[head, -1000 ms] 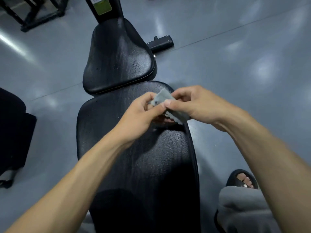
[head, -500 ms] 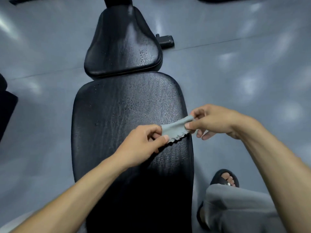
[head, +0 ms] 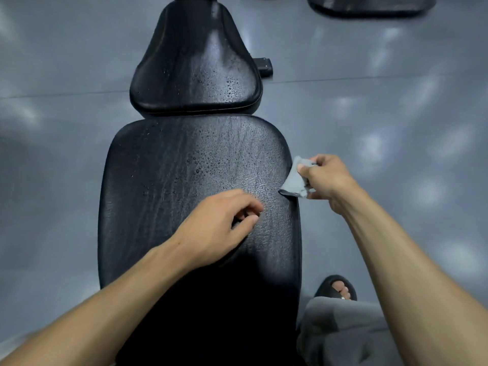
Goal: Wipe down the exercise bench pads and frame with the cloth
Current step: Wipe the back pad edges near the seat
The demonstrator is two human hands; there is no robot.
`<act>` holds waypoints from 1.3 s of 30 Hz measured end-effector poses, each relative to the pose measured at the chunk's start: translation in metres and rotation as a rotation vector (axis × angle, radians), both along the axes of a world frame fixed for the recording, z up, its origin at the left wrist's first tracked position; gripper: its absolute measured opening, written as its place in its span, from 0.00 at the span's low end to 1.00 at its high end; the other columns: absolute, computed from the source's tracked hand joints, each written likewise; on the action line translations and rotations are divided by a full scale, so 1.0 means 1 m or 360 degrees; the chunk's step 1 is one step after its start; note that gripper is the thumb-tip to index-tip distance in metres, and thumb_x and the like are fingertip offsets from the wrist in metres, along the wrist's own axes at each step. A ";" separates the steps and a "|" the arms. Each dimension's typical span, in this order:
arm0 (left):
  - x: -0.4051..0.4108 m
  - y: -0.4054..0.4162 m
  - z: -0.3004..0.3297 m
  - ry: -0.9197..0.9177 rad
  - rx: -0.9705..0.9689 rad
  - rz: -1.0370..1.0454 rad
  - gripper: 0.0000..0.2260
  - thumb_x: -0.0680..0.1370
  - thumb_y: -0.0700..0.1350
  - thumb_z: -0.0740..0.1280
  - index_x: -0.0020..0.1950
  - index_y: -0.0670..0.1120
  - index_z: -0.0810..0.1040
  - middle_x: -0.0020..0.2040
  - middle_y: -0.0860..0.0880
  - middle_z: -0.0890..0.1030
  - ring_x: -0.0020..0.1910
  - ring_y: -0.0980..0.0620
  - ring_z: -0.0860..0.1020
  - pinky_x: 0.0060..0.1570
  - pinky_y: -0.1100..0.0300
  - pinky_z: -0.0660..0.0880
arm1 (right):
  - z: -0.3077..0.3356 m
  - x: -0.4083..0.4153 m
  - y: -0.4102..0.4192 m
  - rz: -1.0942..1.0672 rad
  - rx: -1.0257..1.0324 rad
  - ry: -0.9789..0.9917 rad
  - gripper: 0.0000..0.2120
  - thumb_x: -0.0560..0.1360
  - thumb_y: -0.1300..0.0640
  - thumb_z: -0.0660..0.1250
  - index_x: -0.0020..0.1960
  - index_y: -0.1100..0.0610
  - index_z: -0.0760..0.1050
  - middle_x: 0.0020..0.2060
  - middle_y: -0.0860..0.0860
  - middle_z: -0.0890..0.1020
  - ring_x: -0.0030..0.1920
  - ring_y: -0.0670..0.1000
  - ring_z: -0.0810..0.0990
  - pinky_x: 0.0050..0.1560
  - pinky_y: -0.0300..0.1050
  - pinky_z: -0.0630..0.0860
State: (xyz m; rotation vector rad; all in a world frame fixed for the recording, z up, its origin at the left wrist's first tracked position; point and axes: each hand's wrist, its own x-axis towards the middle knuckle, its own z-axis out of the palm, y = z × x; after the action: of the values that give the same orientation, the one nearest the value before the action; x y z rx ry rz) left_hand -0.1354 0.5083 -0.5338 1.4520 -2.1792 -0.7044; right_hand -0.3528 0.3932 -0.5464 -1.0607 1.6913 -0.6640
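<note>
Cloth (head: 295, 178), no longer stretched between both hands, is gripped by the right hand (head: 326, 178) alone; the left hand (head: 221, 225), released and loosely curled, hovers over the wet back pad (head: 169, 180), so wiping can begin.

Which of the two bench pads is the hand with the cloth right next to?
The long back pad, the nearer, larger one. The right hand holds the grey cloth at its right edge; the smaller seat pad lies farther away, beyond it.

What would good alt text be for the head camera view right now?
Seen from above, a person's right hand grips a small grey cloth at the right edge of a black bench's long pad, which is beaded with droplets. The left hand hovers loosely curled over the pad, holding nothing; the smaller seat pad lies beyond.
</note>
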 end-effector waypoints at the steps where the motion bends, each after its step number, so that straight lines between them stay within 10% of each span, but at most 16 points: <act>1: 0.003 0.000 -0.001 -0.0032 -0.0025 0.0000 0.07 0.79 0.47 0.67 0.55 0.50 0.82 0.49 0.56 0.80 0.48 0.58 0.77 0.54 0.63 0.72 | -0.002 0.004 -0.005 -0.0065 -0.0050 0.0024 0.07 0.80 0.62 0.67 0.44 0.55 0.72 0.42 0.55 0.80 0.36 0.52 0.79 0.29 0.46 0.82; 6: 0.022 0.005 -0.006 -0.0140 -0.0070 0.0017 0.10 0.80 0.51 0.62 0.56 0.54 0.81 0.53 0.58 0.79 0.52 0.56 0.75 0.57 0.58 0.74 | -0.010 0.027 -0.021 -0.0215 -0.0329 0.0511 0.05 0.79 0.56 0.65 0.54 0.55 0.78 0.53 0.55 0.83 0.51 0.58 0.80 0.52 0.50 0.77; 20: 0.068 0.034 -0.013 -0.0135 -0.0097 -0.0108 0.12 0.81 0.53 0.59 0.56 0.55 0.81 0.52 0.60 0.78 0.49 0.57 0.75 0.53 0.62 0.77 | 0.003 0.112 -0.058 0.0396 -0.1222 0.1113 0.09 0.82 0.51 0.62 0.56 0.54 0.76 0.53 0.55 0.79 0.51 0.61 0.78 0.49 0.53 0.72; 39: 0.074 0.029 0.003 -0.0147 -0.0050 -0.0187 0.12 0.85 0.54 0.58 0.66 0.57 0.76 0.60 0.61 0.73 0.58 0.58 0.71 0.60 0.53 0.76 | 0.006 0.079 -0.052 0.0159 -0.1052 0.1300 0.10 0.83 0.49 0.61 0.57 0.53 0.77 0.55 0.54 0.80 0.55 0.60 0.79 0.51 0.52 0.71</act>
State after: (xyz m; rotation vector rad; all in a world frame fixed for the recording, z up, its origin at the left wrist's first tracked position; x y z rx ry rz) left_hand -0.0612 0.5371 -0.5309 1.3750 -2.3512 -0.6508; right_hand -0.2735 0.3409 -0.5402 -2.0785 2.1226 -0.8089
